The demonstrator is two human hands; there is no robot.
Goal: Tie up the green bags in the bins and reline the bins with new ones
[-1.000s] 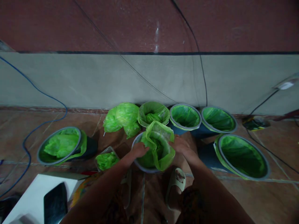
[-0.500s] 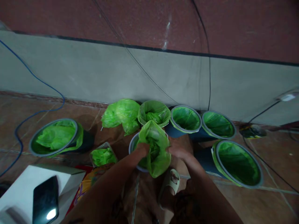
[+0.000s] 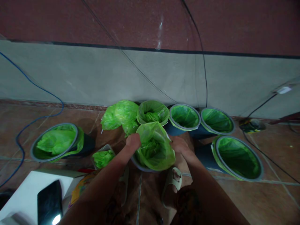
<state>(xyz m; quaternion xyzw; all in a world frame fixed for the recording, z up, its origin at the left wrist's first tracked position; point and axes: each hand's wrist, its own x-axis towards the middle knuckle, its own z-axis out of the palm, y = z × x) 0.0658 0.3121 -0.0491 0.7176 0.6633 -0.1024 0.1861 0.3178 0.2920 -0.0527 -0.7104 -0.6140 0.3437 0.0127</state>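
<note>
A green plastic bag lines a light-coloured bucket between my feet, its mouth spread wide and crumpled green plastic inside. My left hand is closed on the bag's left edge. On the opposite edge, my right hand grips the bag with bent fingers; the fingertips are partly hidden. Just behind stands another bucket lined with a green bag, also with crumpled plastic in it. A bulging green bag lies to its left.
Lined bins stand at right: one bin, a second bin, and a larger tilted bin. At left are another lined bin, a small tray of green plastic, and a phone on a white box. Cables hang along the wall.
The bag's mouth has opened wider and rounder. My left hand has moved left and up from inside the bag to its edge; my right hand has shifted slightly right and up.
</note>
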